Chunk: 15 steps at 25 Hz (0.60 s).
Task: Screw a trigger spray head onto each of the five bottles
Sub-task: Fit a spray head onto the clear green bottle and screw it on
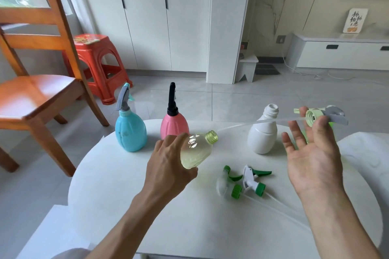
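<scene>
My left hand (pixel 168 166) grips a clear yellowish bottle (pixel 196 151), tilted with its open threaded neck pointing up and right. Above the table's right side, my right hand (pixel 311 153) pinches a pale green and grey spray head (pixel 322 115) between thumb and fingertips; its long clear tube (pixel 259 121) runs left toward the bottle's neck. A blue bottle (pixel 130 132) with a grey spray head and a pink bottle (pixel 174 124) with a black spray head stand at the back. A white bottle (pixel 263 132) stands open-necked. Two green and white spray heads (pixel 244 183) lie on the table.
The round white table (pixel 130 195) holds everything. A wooden chair (pixel 35 82) stands at the left, with a red plastic stool (pixel 96 63) behind it. White cabinets line the far wall, and grey floor tiles surround the table.
</scene>
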Each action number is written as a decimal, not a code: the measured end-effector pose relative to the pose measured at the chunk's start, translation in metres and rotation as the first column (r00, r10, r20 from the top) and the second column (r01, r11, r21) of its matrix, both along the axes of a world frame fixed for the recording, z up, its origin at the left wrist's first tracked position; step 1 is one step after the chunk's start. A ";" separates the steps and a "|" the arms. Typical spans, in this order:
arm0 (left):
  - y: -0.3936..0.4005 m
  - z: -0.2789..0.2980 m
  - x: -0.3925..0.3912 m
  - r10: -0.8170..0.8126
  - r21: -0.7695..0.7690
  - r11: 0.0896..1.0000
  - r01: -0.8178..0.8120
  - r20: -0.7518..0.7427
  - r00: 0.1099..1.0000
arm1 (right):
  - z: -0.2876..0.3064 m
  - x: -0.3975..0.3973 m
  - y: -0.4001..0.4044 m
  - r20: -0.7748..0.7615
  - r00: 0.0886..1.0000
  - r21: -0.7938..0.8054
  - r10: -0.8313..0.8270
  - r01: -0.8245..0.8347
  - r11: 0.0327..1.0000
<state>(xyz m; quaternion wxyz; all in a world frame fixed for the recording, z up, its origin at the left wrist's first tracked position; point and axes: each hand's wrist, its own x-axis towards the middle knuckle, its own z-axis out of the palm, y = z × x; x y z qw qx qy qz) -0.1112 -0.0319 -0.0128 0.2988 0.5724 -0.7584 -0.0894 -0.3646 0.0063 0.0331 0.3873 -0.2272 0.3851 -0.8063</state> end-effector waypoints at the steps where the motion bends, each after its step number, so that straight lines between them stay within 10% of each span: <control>1: 0.000 0.000 -0.002 -0.008 -0.003 1.000 0.008 0.006 1.000 | 0.000 0.000 -0.001 -0.005 1.000 0.009 0.006 -0.006 1.000; 15: 0.010 0.009 -0.030 -0.150 -0.015 0.989 0.150 -0.064 0.987 | -0.023 0.048 -0.006 -0.395 0.826 0.160 0.401 -0.368 0.916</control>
